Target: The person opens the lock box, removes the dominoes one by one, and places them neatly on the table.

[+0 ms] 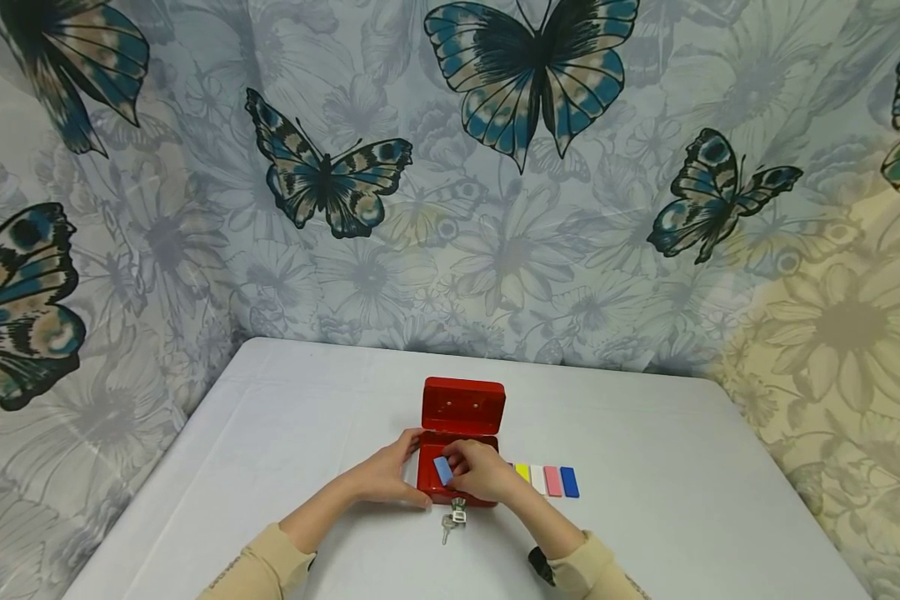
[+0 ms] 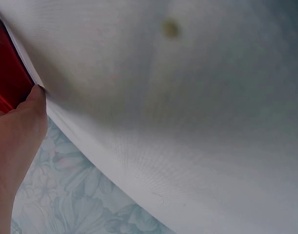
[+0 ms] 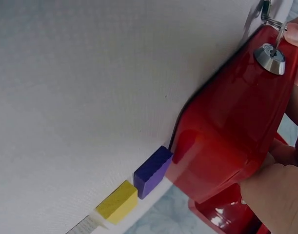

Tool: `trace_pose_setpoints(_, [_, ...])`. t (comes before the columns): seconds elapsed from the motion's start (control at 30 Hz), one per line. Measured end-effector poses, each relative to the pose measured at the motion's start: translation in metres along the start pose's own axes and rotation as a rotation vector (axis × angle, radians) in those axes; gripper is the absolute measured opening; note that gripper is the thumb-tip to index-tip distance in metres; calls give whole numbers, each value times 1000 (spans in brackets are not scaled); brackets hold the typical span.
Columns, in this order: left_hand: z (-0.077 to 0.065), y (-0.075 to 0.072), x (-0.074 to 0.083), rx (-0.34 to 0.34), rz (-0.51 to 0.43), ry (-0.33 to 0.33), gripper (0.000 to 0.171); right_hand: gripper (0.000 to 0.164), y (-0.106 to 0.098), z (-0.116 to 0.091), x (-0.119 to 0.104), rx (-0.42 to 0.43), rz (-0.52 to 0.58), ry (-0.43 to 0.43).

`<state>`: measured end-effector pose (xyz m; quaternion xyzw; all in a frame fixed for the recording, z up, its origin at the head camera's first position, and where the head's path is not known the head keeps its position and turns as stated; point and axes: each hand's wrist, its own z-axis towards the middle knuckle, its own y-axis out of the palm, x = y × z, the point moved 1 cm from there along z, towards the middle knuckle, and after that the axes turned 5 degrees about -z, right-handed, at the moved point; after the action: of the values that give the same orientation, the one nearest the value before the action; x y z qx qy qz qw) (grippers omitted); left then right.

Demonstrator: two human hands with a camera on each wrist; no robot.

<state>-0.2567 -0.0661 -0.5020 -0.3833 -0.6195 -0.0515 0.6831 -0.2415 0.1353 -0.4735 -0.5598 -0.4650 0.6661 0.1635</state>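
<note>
A small red metal cash box (image 1: 426, 479) stands on the table with its lid (image 1: 462, 404) raised at the back. My left hand (image 1: 385, 472) grips the box's left side, thumb at the front corner and fingers at the back one. My right hand (image 1: 486, 471) pinches a light blue block (image 1: 442, 471) over the box's inside. In the right wrist view the front lock (image 3: 269, 58) has a key in it. Another key (image 1: 447, 527) hangs from the ring in front of the box.
Right of the box runs a row of flat blocks: purple (image 3: 152, 171), yellow (image 1: 522, 472), white (image 1: 537, 479), pink (image 1: 552, 481) and dark blue (image 1: 569, 482). A white cloth covers the table (image 1: 307, 400). Behind it hangs a butterfly-patterned curtain (image 1: 495, 275).
</note>
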Motion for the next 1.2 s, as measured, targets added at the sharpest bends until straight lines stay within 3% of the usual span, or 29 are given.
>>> trace_pose_setpoints(0.67, [1,0,-1,-8,-5,12,99,36,5,11,-6,-13,-26,-51])
trace_pose_setpoints(1.2, [0,0,1,-7,6,28,99,41,7,18,-7,-46,-35,-45])
